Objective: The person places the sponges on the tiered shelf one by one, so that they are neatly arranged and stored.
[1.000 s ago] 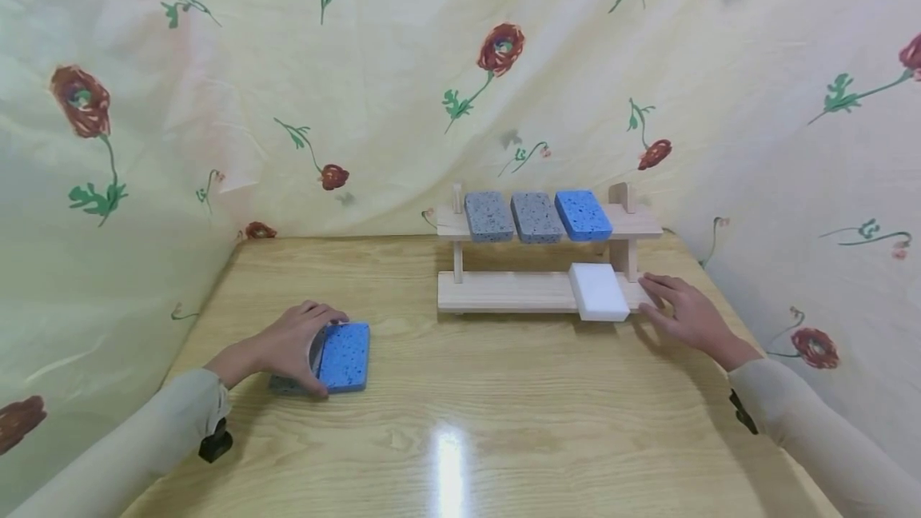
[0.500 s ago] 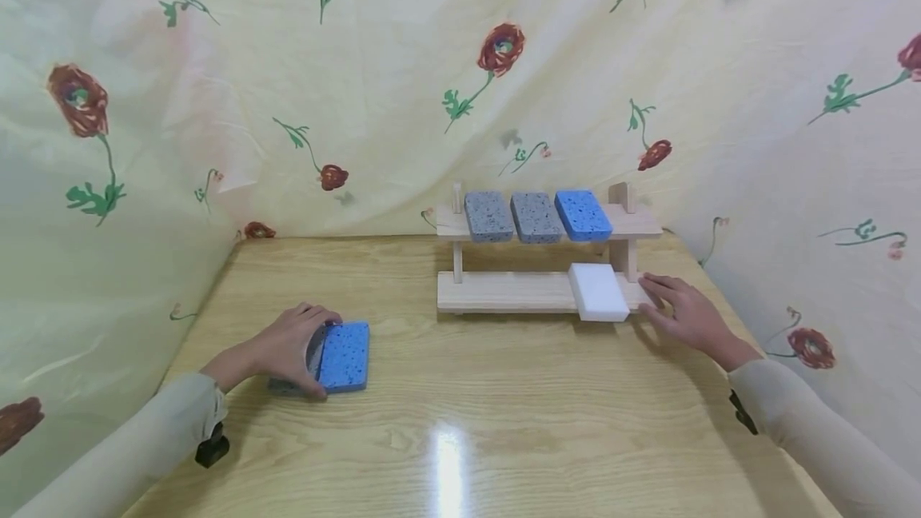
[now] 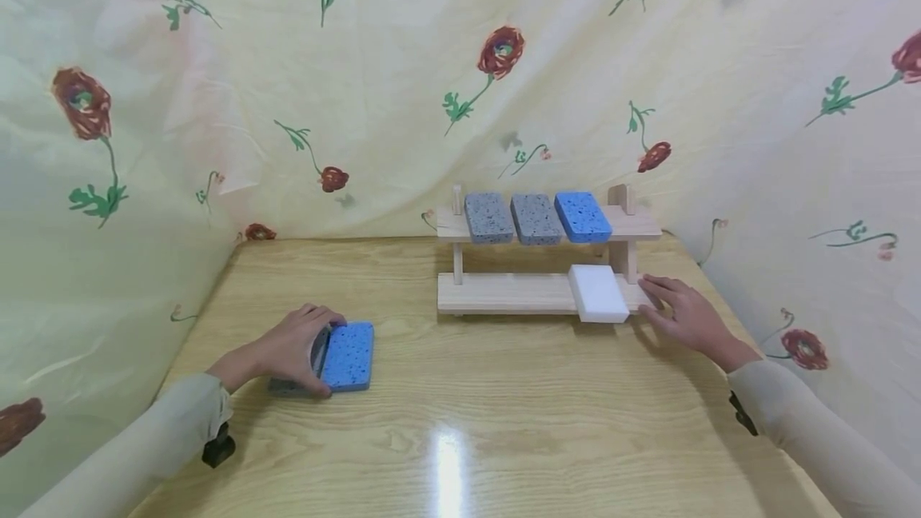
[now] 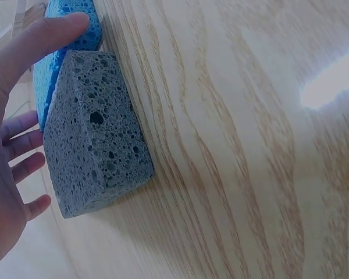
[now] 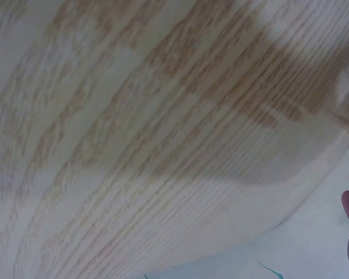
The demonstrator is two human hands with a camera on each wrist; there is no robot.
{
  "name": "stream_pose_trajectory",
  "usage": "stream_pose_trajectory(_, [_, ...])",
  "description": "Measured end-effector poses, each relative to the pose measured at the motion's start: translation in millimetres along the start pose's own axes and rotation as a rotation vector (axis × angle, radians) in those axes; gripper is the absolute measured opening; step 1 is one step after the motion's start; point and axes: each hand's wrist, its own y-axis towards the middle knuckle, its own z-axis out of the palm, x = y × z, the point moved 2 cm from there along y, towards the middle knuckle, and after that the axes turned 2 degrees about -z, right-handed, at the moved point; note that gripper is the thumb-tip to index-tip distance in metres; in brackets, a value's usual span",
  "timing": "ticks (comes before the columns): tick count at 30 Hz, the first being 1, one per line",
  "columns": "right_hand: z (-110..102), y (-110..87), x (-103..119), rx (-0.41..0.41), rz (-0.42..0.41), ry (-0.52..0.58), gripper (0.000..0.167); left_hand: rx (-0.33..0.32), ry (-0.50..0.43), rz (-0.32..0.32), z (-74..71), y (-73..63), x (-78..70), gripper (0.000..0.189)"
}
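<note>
Blue sponge (image 3: 350,354) rightward, grey sponge (image 4: 99,133) alongside

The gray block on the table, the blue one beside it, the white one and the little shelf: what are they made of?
The gray block and blue block look like matte sponge, full of little holes. The white block looks smooth and matte, maybe foam, but I can't be sure. The shelf seems to be pale, unpainted wood, with faint grain lines.

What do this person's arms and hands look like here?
The left sleeve and right sleeve are long and pale beige. A small black device shows under the left one, another under the right. The left hand and right hand wear no gloves.
</note>
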Motion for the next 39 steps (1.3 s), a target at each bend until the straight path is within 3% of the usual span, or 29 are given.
stream_pose_trajectory(25, [-1,2.0,4,-0.030,-0.016,0.045,0.053,-0.040,-0.036,0.017,7.3,11.8,-4.2,0.101])
stream_pose_trajectory(39, [1,0.4,1,-0.044,-0.017,0.038,0.053,-0.047,-0.053,0.009,5.1,19.1,-14.9,0.103])
